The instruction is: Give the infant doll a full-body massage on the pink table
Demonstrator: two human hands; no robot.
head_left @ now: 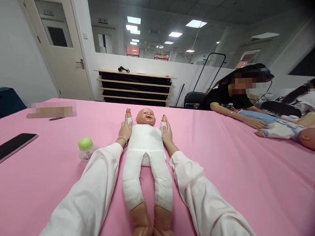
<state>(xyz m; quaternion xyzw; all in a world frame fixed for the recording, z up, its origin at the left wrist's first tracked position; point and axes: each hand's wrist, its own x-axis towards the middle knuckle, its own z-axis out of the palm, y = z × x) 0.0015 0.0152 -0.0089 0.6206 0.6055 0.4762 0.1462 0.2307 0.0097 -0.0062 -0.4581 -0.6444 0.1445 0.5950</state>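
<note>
A baby doll [145,139] with a white cloth body lies face up on the pink table cover [210,143], its head away from me and its bare feet toward me. Both of its arms are raised beside its head. My left hand [125,130] is closed around the doll's arm on the left side, below its small plastic hand. On the other side, my right hand [166,131] wraps round the doll's other arm. A jar [85,149] with a green lid stands left of my left forearm.
A dark phone [12,148] lies at the left edge. At the right, a person in black [229,94] leans over another doll [285,126] in blue and white clothes. Beyond the table are a slatted shelf [136,86] and a black chair [194,99].
</note>
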